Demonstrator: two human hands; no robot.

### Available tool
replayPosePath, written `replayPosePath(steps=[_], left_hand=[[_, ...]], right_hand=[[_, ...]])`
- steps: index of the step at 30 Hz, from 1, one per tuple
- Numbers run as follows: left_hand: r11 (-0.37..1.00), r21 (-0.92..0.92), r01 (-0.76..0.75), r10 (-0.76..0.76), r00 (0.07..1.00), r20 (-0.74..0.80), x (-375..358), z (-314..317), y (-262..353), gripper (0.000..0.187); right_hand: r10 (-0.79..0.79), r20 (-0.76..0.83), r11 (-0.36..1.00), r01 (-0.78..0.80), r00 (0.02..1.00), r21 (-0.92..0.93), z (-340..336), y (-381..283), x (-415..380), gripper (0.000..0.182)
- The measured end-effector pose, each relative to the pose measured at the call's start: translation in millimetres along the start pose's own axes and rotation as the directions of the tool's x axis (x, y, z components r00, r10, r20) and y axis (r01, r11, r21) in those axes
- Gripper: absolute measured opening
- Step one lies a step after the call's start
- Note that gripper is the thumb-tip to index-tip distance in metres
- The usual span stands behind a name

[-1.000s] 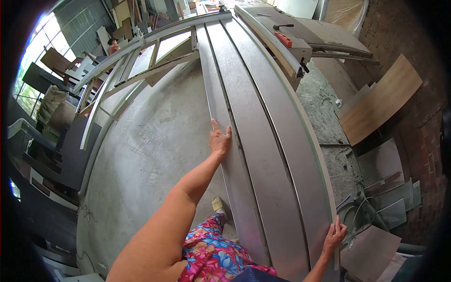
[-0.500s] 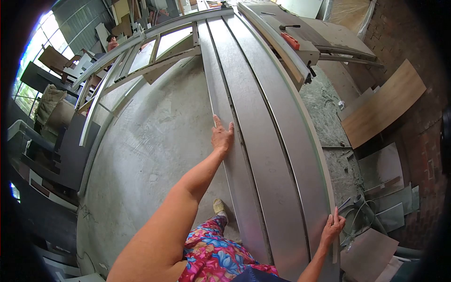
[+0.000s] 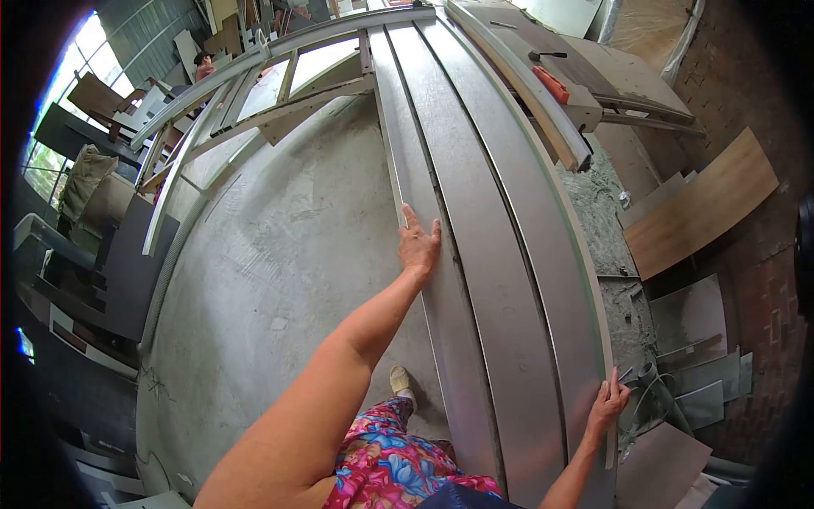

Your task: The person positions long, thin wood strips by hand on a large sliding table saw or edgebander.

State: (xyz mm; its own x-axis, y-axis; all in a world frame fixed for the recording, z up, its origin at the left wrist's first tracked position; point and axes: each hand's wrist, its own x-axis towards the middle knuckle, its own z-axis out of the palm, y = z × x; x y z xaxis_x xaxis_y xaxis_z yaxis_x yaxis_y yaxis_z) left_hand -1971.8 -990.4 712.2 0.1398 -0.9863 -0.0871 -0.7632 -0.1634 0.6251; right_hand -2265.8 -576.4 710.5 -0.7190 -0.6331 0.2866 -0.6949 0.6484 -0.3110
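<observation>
A long metal table (image 3: 500, 288) with dark lengthwise grooves runs from beneath my body to the far end of the view. My left hand (image 3: 419, 246) rests on its left edge, thumb and forefinger spread apart. A pale narrow strip (image 3: 585, 271) follows the table's right side. Near its close end, my right hand (image 3: 607, 403) is curled over that edge with one finger pointing forward. The undersides of both hands are hidden. A wooden and metal frame (image 3: 280, 110) joins the table at the far left, under a long curved rail (image 3: 297, 42).
A machine top on the right bears a red tool (image 3: 551, 85) and a dark-handled tool (image 3: 547, 55). A brown panel (image 3: 704, 204) leans by the brick wall, with offcuts below. Boards (image 3: 68, 136) crowd the left. Another person (image 3: 203, 66) is far back. Concrete floor (image 3: 280, 229) lies left.
The table, frame and both hands appear slightly farther right, as the view has shifted a little. Both hands keep about the same places on the table edges.
</observation>
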Motion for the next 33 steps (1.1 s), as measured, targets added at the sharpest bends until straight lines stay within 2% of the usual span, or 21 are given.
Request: replayPosePath(steps=[26,33], left_hand=[[0.999,0.042,-0.005,0.005,1.000,-0.008,106,6,13,0.082],[0.998,0.033,-0.045,0.048,0.996,-0.070,138,13,13,0.083]], right_hand=[[-0.018,-0.031,0.998,0.016,0.999,-0.058,43,-78,69,0.037],[0.009,-0.017,1.000,-0.010,1.000,-0.025,59,-93,89,0.037]])
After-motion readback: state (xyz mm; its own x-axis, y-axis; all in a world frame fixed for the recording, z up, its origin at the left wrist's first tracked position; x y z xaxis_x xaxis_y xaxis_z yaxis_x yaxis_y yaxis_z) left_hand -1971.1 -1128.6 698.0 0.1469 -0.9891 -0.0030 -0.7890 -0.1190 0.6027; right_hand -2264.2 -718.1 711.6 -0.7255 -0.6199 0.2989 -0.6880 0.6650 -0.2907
